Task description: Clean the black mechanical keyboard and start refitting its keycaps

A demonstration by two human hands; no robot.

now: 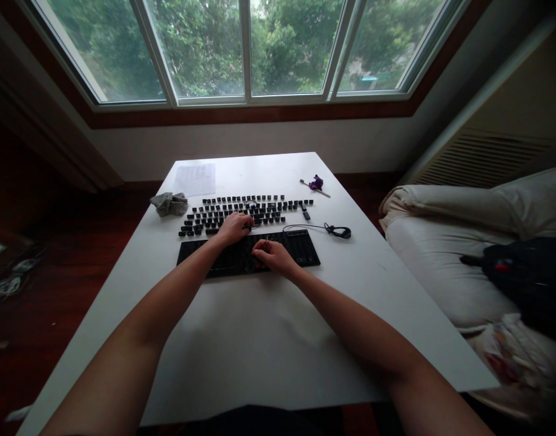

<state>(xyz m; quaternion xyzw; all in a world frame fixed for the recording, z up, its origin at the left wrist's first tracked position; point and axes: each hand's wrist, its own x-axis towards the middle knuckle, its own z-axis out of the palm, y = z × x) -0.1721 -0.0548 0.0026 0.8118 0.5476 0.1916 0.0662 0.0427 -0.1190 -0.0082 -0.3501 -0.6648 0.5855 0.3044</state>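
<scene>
A black keyboard base (307,248) lies across the white table, its key area dark and partly hidden by my arms. My right hand (274,255) is over its middle, thumb and fingers pinched together; what is between them is too small to name. My left hand (235,229) is at the keyboard's back edge, beside the loose black keycaps (198,221). Its fingers are bent inward and closed near a small dark thing I cannot make out. The keycaps stand in several rows behind the keyboard. A black cable (338,231) runs from behind the keyboard to a tied coil on the right.
A crumpled grey cloth (169,204) and a printed paper sheet (195,180) lie at the table's back left. At the back right is a brush-like stick (323,193) with a purple thing (315,183). A pale sofa (423,260) stands right of the table (241,351).
</scene>
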